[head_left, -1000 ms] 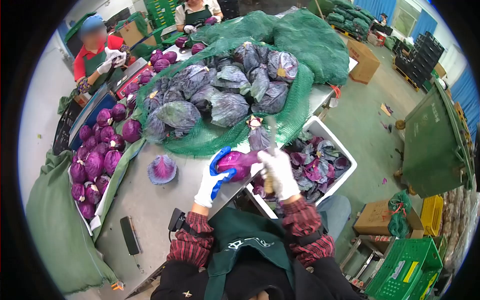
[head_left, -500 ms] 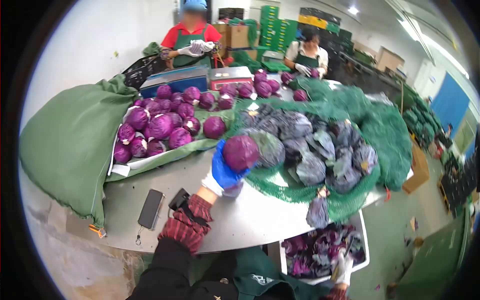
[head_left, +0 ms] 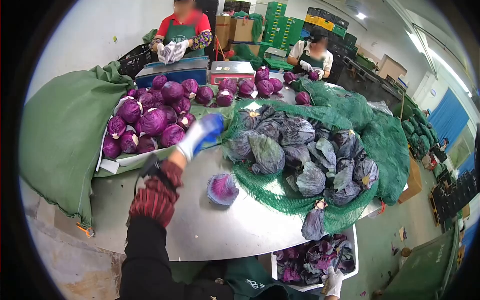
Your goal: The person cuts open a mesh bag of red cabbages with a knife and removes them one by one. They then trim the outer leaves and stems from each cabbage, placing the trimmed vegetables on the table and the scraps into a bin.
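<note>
My left hand [head_left: 207,131], in a blue glove over a white one, is beside the peeled purple cabbages [head_left: 154,121] on the green cloth. Motion smears its fingers, and no cabbage shows in it. My right hand [head_left: 334,282], white-gloved, grips a knife [head_left: 341,257] low at the white bin [head_left: 355,250], which holds loose purple leaves [head_left: 305,260]. On the steel table [head_left: 200,230] lies one cabbage leaf [head_left: 222,189]. Unpeeled cabbages [head_left: 295,145] with dull outer leaves are heaped on green netting [head_left: 270,197] at the right.
A full green sack [head_left: 65,140] slumps at the left. Blue [head_left: 172,71] and red [head_left: 232,70] box-like units stand at the back. Two people in green aprons are behind the table, one [head_left: 182,32] at left, one [head_left: 312,55] at right. A single cabbage [head_left: 314,222] overhangs the bin.
My left hand has moved left, and the peeled cabbage it held is out of it. The loose leaf beneath is uncovered. My forearm now covers the phone. My right hand stays low by the bin.
</note>
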Demonstrator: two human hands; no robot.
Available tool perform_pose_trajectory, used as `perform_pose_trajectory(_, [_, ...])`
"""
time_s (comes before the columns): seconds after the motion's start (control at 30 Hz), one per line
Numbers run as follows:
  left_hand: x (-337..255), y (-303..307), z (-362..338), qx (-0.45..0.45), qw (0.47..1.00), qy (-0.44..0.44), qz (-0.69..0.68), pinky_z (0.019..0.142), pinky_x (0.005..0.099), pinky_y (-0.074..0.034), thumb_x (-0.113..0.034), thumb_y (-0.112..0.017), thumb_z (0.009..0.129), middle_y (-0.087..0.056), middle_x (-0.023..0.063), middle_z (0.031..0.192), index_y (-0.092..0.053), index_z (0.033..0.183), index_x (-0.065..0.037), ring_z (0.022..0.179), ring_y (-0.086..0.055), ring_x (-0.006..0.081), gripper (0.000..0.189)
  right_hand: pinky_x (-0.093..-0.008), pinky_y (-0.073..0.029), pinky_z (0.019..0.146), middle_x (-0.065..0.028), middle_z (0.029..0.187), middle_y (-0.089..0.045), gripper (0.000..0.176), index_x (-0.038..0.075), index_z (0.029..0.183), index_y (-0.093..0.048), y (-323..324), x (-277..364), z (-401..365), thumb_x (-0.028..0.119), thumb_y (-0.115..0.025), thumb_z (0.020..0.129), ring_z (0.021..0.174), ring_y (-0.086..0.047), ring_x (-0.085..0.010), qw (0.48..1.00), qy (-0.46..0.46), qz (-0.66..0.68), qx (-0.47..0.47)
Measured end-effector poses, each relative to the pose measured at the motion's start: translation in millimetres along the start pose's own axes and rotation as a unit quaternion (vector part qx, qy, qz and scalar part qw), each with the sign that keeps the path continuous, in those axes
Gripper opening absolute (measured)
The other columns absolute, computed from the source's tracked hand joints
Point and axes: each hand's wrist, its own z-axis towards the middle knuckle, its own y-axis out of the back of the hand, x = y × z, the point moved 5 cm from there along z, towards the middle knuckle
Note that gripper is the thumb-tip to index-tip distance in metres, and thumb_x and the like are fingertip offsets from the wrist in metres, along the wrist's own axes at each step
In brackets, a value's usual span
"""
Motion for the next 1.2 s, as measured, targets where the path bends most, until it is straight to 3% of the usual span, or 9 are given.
perform_pose_trajectory(0.03, [-16, -46, -41, 0.059, 0.977, -0.155, 0.135, 0.084, 0.0324, -0.05, -0.037, -0.059, 0.09, -0.063, 0.0076, 0.113, -0.056, 0.126, -0.006, 0.1, -0.06, 0.0178, 0.048, -0.03, -0.036, 0.038, -0.0105, 0.056, -0.061, 0.026, 0.002, 0.093, -0.058, -5, -7, 9, 0.027, -0.059, 0.094, 0.038, -0.047, -0.0152, 1.0, 0.011, -0.01, 0.015])
perform_pose_trajectory(0.17, [47, -119, -138, 0.017, 0.823, -0.154, 0.546, 0.086, 0.0385, -0.049, -0.021, -0.062, 0.083, -0.06, 0.0168, 0.108, -0.058, 0.129, -0.018, 0.097, -0.059, 0.0354, 0.046, -0.0291, -0.037, 0.036, -0.0067, 0.054, -0.057, 0.023, 0.005, 0.084, -0.056, -24, 19, -9, 0.025, -0.061, 0.092, 0.037, -0.047, -0.0143, 0.999, 0.015, -0.023, 0.033])
perform_pose_trajectory(0.43, [69, -279, -189, 0.264, 0.952, 0.028, 0.152, 0.095, 0.0349, -0.045, 0.003, -0.057, 0.08, -0.057, 0.0105, 0.121, -0.05, 0.137, -0.017, 0.108, -0.057, 0.0234, 0.061, -0.029, -0.037, 0.041, -0.008, 0.058, -0.062, 0.024, 0.002, 0.1, -0.06, -15, -6, -7, 0.025, -0.059, 0.094, 0.041, -0.05, -0.0138, 0.999, -0.013, 0.019, 0.044])
perform_pose_trajectory(0.5, [37, -336, -192, 0.284, 0.928, -0.203, 0.131, 0.097, 0.0352, -0.045, -0.003, -0.063, 0.081, -0.041, 0.0077, 0.145, -0.038, 0.145, -0.015, 0.11, -0.056, 0.0217, 0.07, -0.0294, -0.04, 0.038, -0.0069, 0.055, -0.059, 0.024, 0.004, 0.09, -0.058, -7, -14, -10, 0.028, -0.06, 0.093, 0.04, -0.05, -0.015, 0.999, -0.006, 0.046, 0.026])
perform_pose_trajectory(0.57, [-2, -373, -199, 0.393, 0.911, 0.05, -0.114, 0.1, 0.0359, -0.043, -0.007, -0.064, 0.081, -0.031, 0.0071, 0.152, -0.038, 0.145, -0.016, 0.119, -0.052, 0.0235, 0.07, -0.0277, -0.039, 0.042, -0.0055, 0.059, -0.061, 0.021, 0.001, 0.092, -0.063, 8, -13, -20, 0.022, -0.064, 0.091, 0.042, -0.05, -0.0123, 0.999, -0.002, 0.036, -0.009])
perform_pose_trajectory(0.63, [-31, -383, -176, 0.304, 0.891, -0.283, 0.183, 0.1, 0.0355, -0.043, -0.008, -0.063, 0.082, -0.033, 0.0094, 0.151, -0.043, 0.142, -0.014, 0.12, -0.052, 0.0271, 0.064, -0.0283, -0.042, 0.044, -0.0053, 0.059, -0.061, 0.018, 0.0, 0.086, -0.062, 26, -15, -29, 0.018, -0.065, 0.088, 0.045, -0.053, -0.0117, 0.997, 0.059, -0.006, -0.058])
perform_pose_trajectory(0.8, [-51, -332, -63, 0.068, 0.855, -0.373, 0.354, 0.09, 0.0389, -0.049, -0.023, -0.065, 0.08, -0.062, 0.0157, 0.11, -0.063, 0.113, -0.008, 0.101, -0.06, 0.0326, 0.036, -0.0255, -0.032, 0.041, -0.0001, 0.059, -0.051, 0.02, 0.003, 0.097, -0.064, 58, -77, -27, 0.021, -0.06, 0.09, 0.045, -0.042, -0.0078, 0.996, 0.069, -0.037, -0.052])
perform_pose_trajectory(0.97, [-21, -241, 43, -0.113, 0.83, -0.247, 0.488, 0.087, 0.0426, -0.047, -0.03, -0.062, 0.081, -0.062, 0.0123, 0.108, -0.064, 0.108, -0.011, 0.1, -0.059, 0.0328, 0.033, -0.0242, -0.034, 0.041, -0.0014, 0.065, -0.057, 0.017, 0.007, 0.102, -0.065, 54, -81, -45, 0.017, -0.058, 0.091, 0.045, -0.045, -0.0077, 0.993, -0.02, 0.113, -0.041])
perform_pose_trajectory(1.2, [-40, -233, -15, 0.06, 0.817, -0.154, 0.552, 0.094, 0.0451, -0.041, -0.037, -0.071, 0.074, -0.057, 0.0114, 0.12, -0.061, 0.12, -0.021, 0.11, -0.054, 0.0342, 0.049, -0.0248, -0.039, 0.042, -0.0045, 0.06, -0.061, 0.018, 0.003, 0.1, -0.063, 26, -47, -29, 0.017, -0.061, 0.088, 0.045, -0.051, -0.0095, 0.996, -0.051, 0.077, -0.008])
